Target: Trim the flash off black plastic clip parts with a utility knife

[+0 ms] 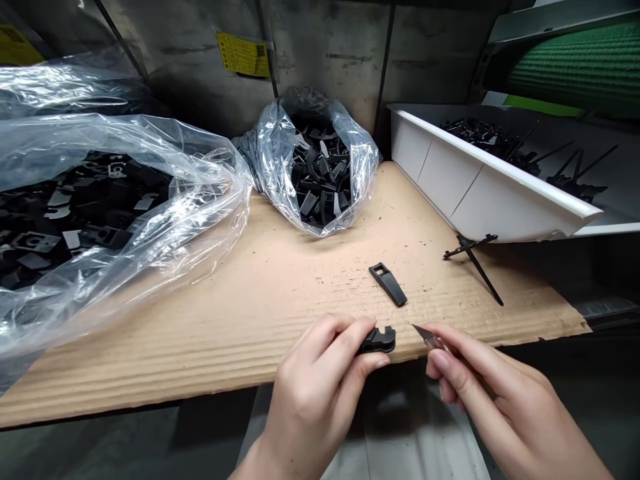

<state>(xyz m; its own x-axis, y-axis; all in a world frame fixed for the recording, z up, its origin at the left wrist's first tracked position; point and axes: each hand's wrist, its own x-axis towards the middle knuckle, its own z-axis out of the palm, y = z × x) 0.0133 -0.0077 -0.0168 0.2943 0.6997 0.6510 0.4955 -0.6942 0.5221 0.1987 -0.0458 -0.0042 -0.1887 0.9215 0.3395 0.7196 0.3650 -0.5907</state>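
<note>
My left hand (320, 380) is closed around a small black plastic part (379, 341), pinched between thumb and fingers at the near edge of the cardboard sheet (250, 307). My right hand (480, 393) grips a thin blade (426, 335), its tip pointing left towards the part and a short gap away from it. Another black plastic piece (387, 284), flat and tapered, lies loose on the cardboard just beyond my hands.
A small clear bag (320, 173) and a big clear bag (100, 220) on the left both hold several black parts. A white tray (480, 187) at right holds black sprue pieces; one sprue (473, 257) lies beneath it. A green roller (580, 63) sits behind.
</note>
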